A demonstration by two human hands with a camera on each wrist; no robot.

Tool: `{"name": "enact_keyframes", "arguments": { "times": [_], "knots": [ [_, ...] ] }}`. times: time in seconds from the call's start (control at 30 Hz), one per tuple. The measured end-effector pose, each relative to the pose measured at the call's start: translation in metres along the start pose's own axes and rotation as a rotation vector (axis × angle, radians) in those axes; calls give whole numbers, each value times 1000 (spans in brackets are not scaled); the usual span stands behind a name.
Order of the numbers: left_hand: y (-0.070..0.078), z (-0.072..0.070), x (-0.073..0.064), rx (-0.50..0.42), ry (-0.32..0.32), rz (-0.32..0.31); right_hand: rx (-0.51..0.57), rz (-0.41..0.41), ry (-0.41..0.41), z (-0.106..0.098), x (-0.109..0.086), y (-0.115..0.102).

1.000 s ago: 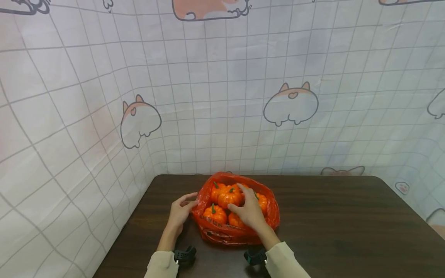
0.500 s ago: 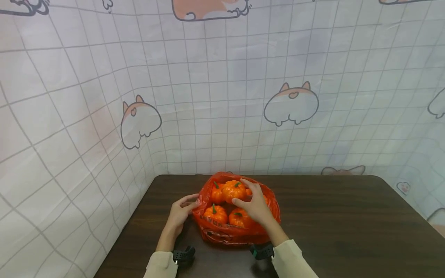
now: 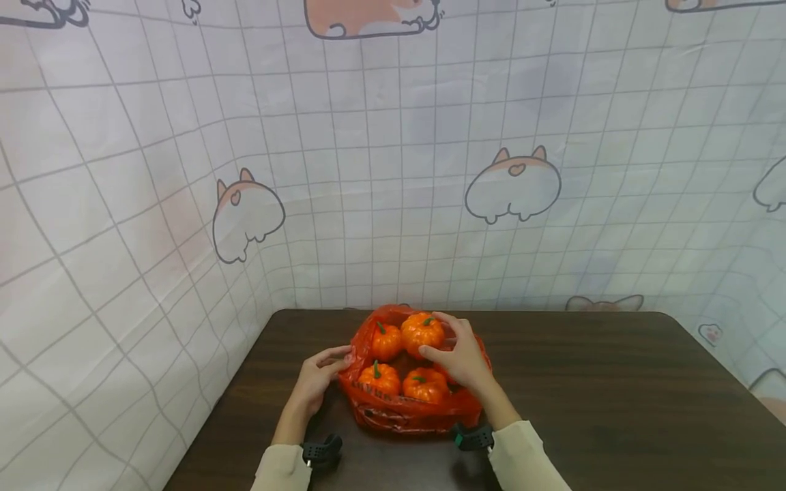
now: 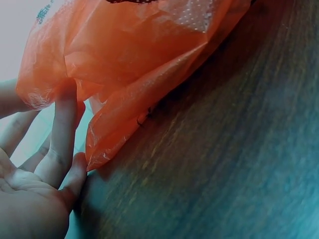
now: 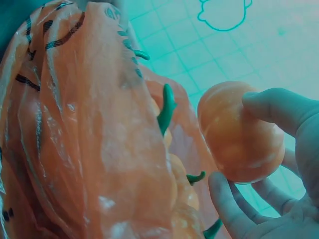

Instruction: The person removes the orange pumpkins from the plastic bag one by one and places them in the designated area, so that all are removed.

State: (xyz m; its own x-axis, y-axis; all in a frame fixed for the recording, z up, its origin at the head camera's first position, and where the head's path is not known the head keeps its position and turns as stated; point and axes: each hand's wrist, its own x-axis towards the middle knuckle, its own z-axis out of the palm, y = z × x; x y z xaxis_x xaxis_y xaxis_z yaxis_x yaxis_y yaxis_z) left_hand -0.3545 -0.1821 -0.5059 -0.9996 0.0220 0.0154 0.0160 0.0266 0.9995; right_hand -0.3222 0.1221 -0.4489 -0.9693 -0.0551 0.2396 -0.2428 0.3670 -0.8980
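the right hand (image 3: 460, 354) holds a pumpkin (image 3: 422, 333) — thumb on one side, fingers spread round the other, the grip as wide as the fruit. it is squat, glossy orange and softly ribbed, with a short green stem (image 3: 428, 320) on top. in the head view it sits over the back of the bag's mouth; the right wrist view shows it raised beside the film, apart from the rest.

the bag (image 3: 417, 417) is thin red plastic, crinkled and shiny, dark print across its front, its mouth gaping. inside, one pumpkin (image 3: 387, 343) lies at the back left, another (image 3: 379, 379) at the front left, a third (image 3: 426, 386) at the front middle. part of one more shows under the right hand.

the left hand (image 3: 317, 379) is at the bag's left rim, fingertips against the film — whether they pinch it i cannot tell. both arms wear cream sleeves (image 3: 282, 469) and black straps (image 3: 322, 450).

the table (image 3: 614, 382) is dark, streaked wood; behind hangs a pale, wrinkled cloth (image 3: 381, 225) with a grey grid and rounded corgi drawings.
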Motion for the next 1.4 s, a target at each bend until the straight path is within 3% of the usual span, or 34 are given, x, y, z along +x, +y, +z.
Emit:
{"name": "enact_keyframes", "arguments": {
  "times": [0.6,1.4],
  "knots": [
    [-4,3,-1,-6,6,5,-30,-39,-3,-36,-10,12],
    [1,2,0,21,13,-8,-38,45,64,-87,-3,25]
  ]
}}
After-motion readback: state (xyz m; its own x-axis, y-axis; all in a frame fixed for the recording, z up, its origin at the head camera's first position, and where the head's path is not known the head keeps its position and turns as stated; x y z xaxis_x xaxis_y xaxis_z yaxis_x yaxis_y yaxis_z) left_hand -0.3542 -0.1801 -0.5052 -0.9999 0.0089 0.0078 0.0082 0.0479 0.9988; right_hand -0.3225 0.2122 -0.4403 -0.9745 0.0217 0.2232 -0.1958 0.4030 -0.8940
